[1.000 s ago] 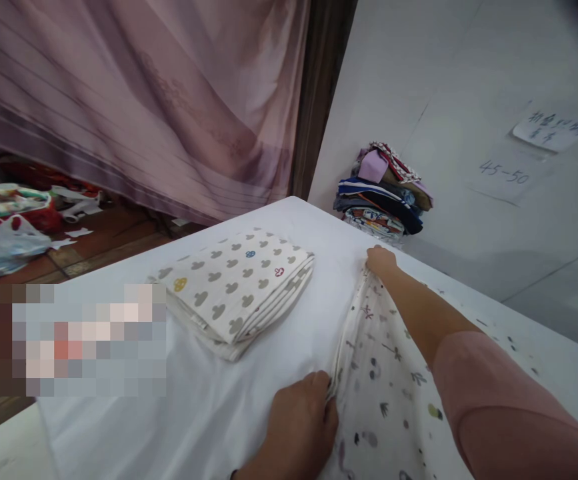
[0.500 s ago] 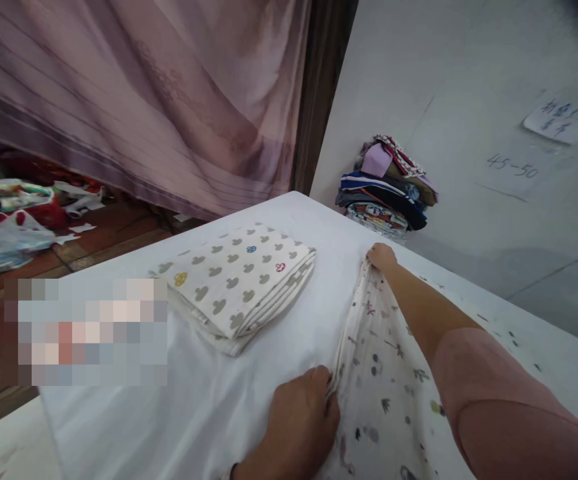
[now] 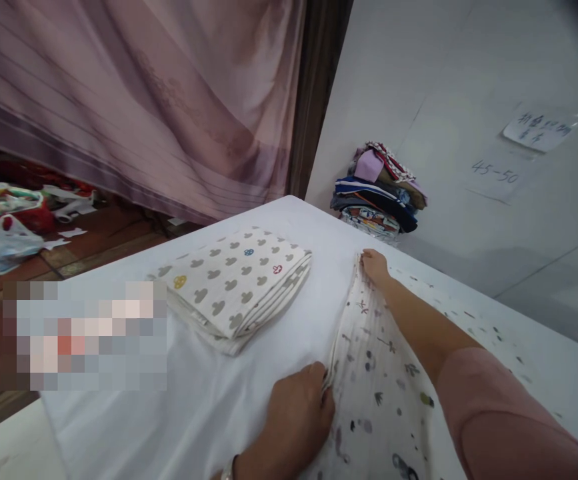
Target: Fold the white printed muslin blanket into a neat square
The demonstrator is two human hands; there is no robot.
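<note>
A thin white cloth with small printed plants and animals stretches along the right of the table. My left hand, low in the middle, pinches its left edge. Farther up that same edge, my right hand is closed on the cloth's far corner. Between the two hands the edge runs taut, lifted slightly off the surface. Left of it lies a folded white cloth with grey mushroom prints, stacked in several layers; neither hand touches it. Part of the printed cloth is hidden under my right arm.
A white cover lies over the table. Folded clothes are piled against the wall at the table's far right edge. A pink curtain hangs behind. Plastic bags lie on the floor at left. A blurred patch hides part of the left side.
Both hands keep their hold on the cloth's edge, which has shifted slightly left in view. The camera has turned a little. The folded mushroom-print cloth stays in place.
</note>
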